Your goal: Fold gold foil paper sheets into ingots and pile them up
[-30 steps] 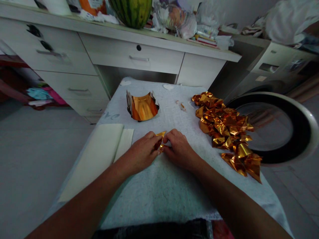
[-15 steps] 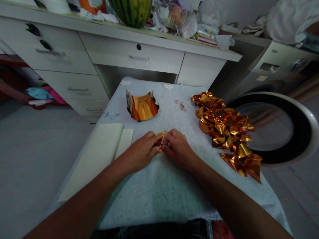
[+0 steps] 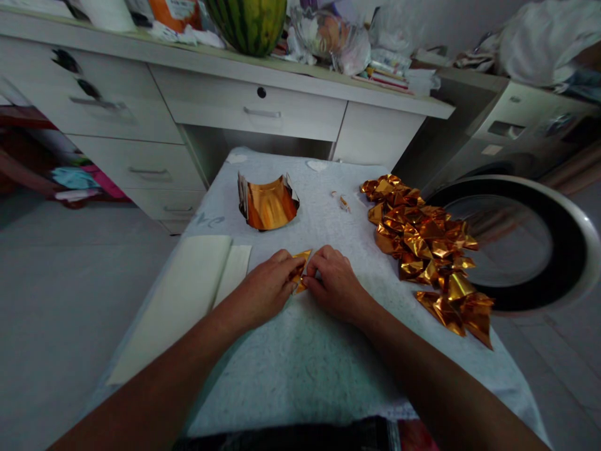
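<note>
Between my hands, low over the cloth-covered table [image 3: 291, 376], is a small piece of gold foil paper [image 3: 302, 255], partly hidden by fingers. My left hand [image 3: 270, 282] is closed on its left side. On the other side, my right hand [image 3: 334, 279] is curled with thumb and forefinger pinched at the foil's right edge. Beyond them stands a curved stack of gold foil sheets [image 3: 268, 205], its silvery ends bent upward. To the right lies a heap of folded gold foil pieces [image 3: 417, 232], with a couple of pointed ones at its near end.
Pale paper sheets [image 3: 183, 294] lie along the table's left side. A small wrapped item [image 3: 344, 203] rests near the far edge. Behind stands a white desk [image 3: 282, 116] with a watermelon [image 3: 248, 25] on top. At right, a washing machine door [image 3: 563, 244] hangs open beside the table.
My hands stay at almost the same spot on the foil, with only slight finger movement. The view has shifted a little; the surrounding things have not moved.
</note>
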A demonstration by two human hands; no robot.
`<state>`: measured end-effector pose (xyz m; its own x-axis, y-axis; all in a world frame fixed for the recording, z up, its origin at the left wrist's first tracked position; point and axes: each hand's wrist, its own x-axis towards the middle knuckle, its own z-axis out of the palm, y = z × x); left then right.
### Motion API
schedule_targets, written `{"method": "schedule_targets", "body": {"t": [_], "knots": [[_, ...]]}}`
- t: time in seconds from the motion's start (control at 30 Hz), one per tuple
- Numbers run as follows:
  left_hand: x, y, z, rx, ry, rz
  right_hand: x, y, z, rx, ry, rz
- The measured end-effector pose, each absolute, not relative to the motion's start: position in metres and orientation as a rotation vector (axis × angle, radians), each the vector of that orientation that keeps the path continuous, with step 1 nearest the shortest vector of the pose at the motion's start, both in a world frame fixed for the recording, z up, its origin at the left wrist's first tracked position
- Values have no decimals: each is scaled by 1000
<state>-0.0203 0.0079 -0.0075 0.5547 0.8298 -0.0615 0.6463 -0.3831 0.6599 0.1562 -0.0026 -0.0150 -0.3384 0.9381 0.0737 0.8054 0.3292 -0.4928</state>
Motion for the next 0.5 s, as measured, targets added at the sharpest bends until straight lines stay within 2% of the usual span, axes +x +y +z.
{"method": "schedule_targets", "body": {"t": [0.5], "knots": [[-21, 7, -8, 2140, 1177, 370, 155, -2, -14, -1600, -2252, 519]]}}
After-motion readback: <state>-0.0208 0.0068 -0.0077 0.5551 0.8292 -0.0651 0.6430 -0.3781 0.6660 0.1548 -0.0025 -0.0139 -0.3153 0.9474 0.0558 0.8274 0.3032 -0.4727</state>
